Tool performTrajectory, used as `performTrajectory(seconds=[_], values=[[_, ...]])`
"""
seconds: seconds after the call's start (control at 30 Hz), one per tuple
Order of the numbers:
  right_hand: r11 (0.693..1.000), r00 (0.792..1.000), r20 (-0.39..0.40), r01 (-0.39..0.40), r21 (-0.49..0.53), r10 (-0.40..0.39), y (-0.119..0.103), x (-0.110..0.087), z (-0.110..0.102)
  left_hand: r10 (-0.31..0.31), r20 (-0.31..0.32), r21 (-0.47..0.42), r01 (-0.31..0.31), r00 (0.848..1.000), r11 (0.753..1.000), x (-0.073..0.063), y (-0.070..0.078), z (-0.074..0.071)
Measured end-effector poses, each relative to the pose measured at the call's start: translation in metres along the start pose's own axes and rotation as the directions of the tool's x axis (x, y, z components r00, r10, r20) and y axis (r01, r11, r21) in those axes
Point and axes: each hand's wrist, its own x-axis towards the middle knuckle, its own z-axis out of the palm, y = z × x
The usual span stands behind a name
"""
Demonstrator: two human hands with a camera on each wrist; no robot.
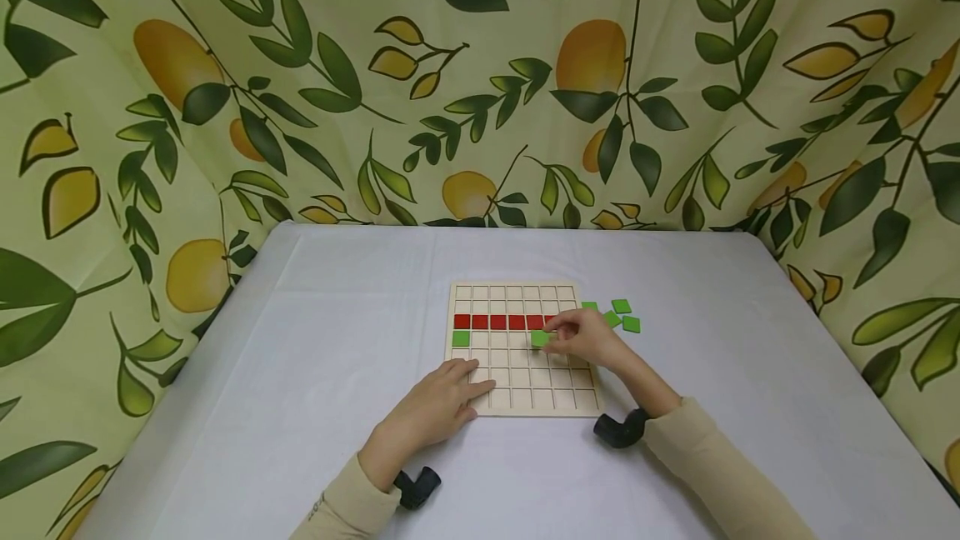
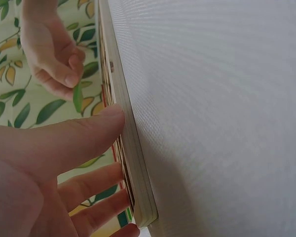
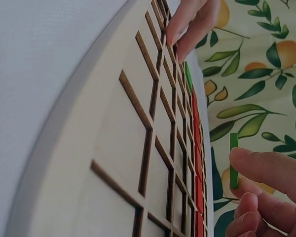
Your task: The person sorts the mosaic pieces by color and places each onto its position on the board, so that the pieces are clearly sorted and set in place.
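A wooden grid board (image 1: 513,358) lies on the white table. Red square tiles (image 1: 480,322) run in a line across it, and one green tile (image 1: 461,338) sits in the leftmost cell just below them. My right hand (image 1: 588,340) pinches another green square tile (image 3: 234,160) between thumb and fingertips. In the right wrist view that tile is held on edge, apart from the board's surface. My left hand (image 1: 435,402) rests at the board's lower left with fingers spread over the grid. Its thumb (image 2: 96,129) touches the board's side edge.
Several loose green tiles (image 1: 632,324) lie on the table (image 1: 337,298) right of the board, partly behind the right hand. Black curved pieces (image 1: 622,430) sit at both wrists. A leaf-and-fruit patterned curtain (image 1: 480,107) hangs behind the table.
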Motion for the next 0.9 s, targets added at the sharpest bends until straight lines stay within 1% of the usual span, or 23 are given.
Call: performTrajectory(seconds=[0.33, 0.57, 0.7, 0.9], values=[[1.0, 1.0, 0.012, 0.026, 0.011, -0.026, -0.005, 0.002, 0.004, -0.006, 0.003, 0.001, 0.006, 1.0, 1.0, 0.0, 0.0, 0.0], [1.0, 1.0, 0.02, 0.011, 0.02, -0.011, -0.01, 0.005, 0.006, 0.001, -0.004, 0.007, -0.001, 1.0, 1.0, 0.0, 0.0, 0.0], [0.999, 0.999, 0.023, 0.023, 0.036, -0.024, -0.012, 0.007, 0.009, -0.002, -0.001, 0.004, 0.002, 1.0, 1.0, 0.0, 0.0, 0.0], [0.999, 0.999, 0.022, 0.032, 0.031, -0.033, -0.012, 0.01, 0.011, 0.006, -0.005, 0.016, -0.006, 1.0, 1.0, 0.0, -0.001, 0.0]])
